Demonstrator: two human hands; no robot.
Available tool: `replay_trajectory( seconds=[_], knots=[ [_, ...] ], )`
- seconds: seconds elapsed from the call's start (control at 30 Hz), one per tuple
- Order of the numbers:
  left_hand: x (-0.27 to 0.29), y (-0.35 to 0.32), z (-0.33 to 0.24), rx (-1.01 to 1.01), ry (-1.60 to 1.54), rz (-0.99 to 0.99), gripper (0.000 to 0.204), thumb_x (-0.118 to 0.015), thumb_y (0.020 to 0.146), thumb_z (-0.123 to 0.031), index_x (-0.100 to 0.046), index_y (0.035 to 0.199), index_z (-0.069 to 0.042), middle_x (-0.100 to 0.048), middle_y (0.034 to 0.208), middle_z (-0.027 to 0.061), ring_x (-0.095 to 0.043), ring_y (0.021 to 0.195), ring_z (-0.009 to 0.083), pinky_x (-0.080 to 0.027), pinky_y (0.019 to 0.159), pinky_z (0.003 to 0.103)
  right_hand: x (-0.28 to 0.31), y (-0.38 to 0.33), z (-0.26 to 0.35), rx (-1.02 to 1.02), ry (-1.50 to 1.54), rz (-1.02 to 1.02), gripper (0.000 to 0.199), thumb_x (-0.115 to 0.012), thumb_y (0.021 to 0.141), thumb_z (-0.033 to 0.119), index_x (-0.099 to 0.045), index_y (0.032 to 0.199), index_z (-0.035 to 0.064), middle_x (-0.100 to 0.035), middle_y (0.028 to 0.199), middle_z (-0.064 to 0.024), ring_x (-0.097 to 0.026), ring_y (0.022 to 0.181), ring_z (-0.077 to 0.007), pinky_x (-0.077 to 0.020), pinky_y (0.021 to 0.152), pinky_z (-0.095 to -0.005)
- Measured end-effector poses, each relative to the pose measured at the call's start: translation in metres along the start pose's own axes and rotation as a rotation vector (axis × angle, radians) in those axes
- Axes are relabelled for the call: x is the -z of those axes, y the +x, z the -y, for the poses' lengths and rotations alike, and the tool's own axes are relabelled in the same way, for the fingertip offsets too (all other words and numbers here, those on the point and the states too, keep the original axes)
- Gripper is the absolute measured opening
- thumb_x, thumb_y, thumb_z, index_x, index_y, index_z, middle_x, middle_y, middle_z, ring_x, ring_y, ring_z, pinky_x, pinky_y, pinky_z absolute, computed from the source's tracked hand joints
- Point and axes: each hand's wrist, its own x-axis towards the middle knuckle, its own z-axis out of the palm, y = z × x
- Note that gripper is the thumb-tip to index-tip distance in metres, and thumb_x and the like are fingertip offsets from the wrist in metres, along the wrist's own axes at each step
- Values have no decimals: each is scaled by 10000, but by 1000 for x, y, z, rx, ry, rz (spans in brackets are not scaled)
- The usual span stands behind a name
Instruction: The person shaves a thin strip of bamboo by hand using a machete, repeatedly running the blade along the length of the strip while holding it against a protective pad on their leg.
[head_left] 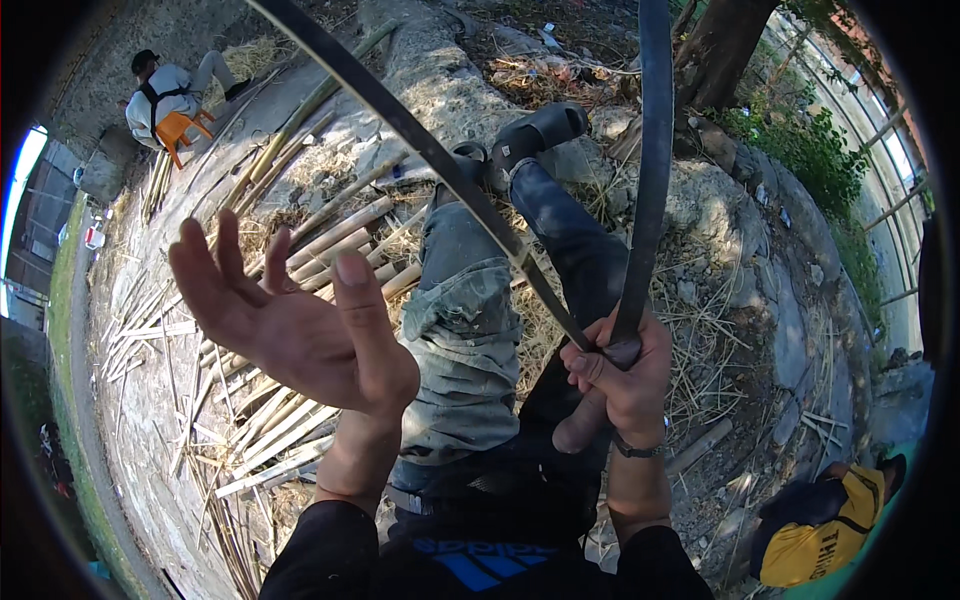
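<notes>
My right hand (618, 378) is closed around two long dark strips (645, 170) where they meet, just above my lap. One strip runs up and left across my knee (400, 115), the other rises nearly straight to the top edge. My left hand (290, 315) is raised palm-up with its fingers spread and holds nothing. It hovers over split bamboo slats on the ground to my left. I sit with jeans-clad legs (460, 300) stretched forward and dark shoes (535, 130) at the far end.
Bamboo poles and split slats (330, 235) lie scattered on the dirt at left. A person (165, 95) sits on an orange stool at the far upper left. A tree trunk (725, 45) and stones stand at upper right; a yellow-and-black bag (815, 535) lies at lower right.
</notes>
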Motion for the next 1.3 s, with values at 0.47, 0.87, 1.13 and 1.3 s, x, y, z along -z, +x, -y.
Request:
replay_trajectory(
  seconds=[0.47, 0.87, 1.13, 1.3],
  knots=[
    [62, -1, 127, -543, 375, 1005, 210, -791, 836, -260, -735, 979, -117, -677, 817, 14, -679, 783, 228, -482, 804, 417, 97, -6, 29, -397, -407, 51, 273, -844, 791, 2, -610, 928, -17, -746, 1055, -148, -717, 747, -116, -576, 617, -262],
    [93, -37, 98, 479, 162, 1379, 159, -644, 992, -80, -615, 1135, -16, -731, 921, 148, -728, 787, 308, -554, 694, 412, 33, 2, -23, 234, -413, -357, 201, -735, 978, 102, -587, 1080, 10, -715, 1081, -108, -582, 661, -33, -500, 579, -200],
    [111, -44, 123, 364, 291, 1153, 143, -726, 953, -137, -673, 928, -7, -695, 754, 112, -672, 633, 238, -498, 584, 371, 46, 25, -58, -164, -417, -388, 448, -549, 1084, 436, -595, 879, 41, -543, 628, 3, -484, 451, -45, -373, 393, -212],
    [136, -58, 142, 333, 377, 1047, 336, -798, 915, -301, -651, 784, -29, -605, 613, 87, -572, 504, 216, -419, 496, 349, 63, 37, -72, -101, -497, -478, 464, -540, 1087, 432, -584, 836, 44, -538, 626, 2, -477, 441, -47, -363, 384, -214]
  ],
)
